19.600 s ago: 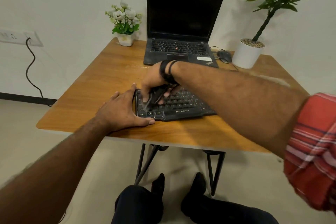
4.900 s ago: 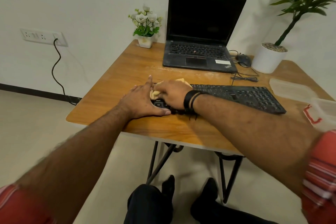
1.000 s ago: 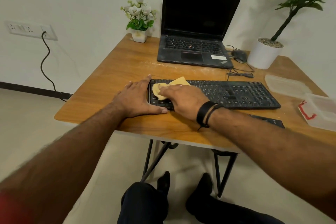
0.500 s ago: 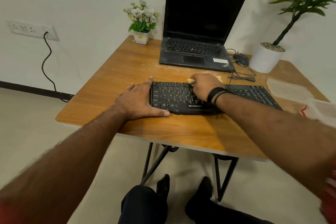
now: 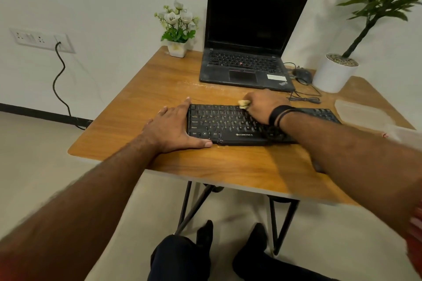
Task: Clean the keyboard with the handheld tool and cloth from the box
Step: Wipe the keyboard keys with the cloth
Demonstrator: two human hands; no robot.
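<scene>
Nearest, the left hand (image 5: 170, 129) lies flat and spread on the wooden table (image 5: 228, 166), thumb along the front edge of one black plastic keyboard (image 5: 226, 123), bracing its left end. Across the keys, the right hand (image 5: 262, 106), two dark bands at its wrist, is curled around a small yellow cloth (image 5: 243, 104) at the keyboard's back edge. Right of it lie a clear plastic lid (image 5: 360, 113) and a blurred box (image 5: 406, 133). Farther back sit one open laptop (image 5: 249, 39), one mouse (image 5: 302, 74) with a coiled cable, and two white pots: small flowers (image 5: 177, 27) and a tall plant (image 5: 338, 70)
</scene>
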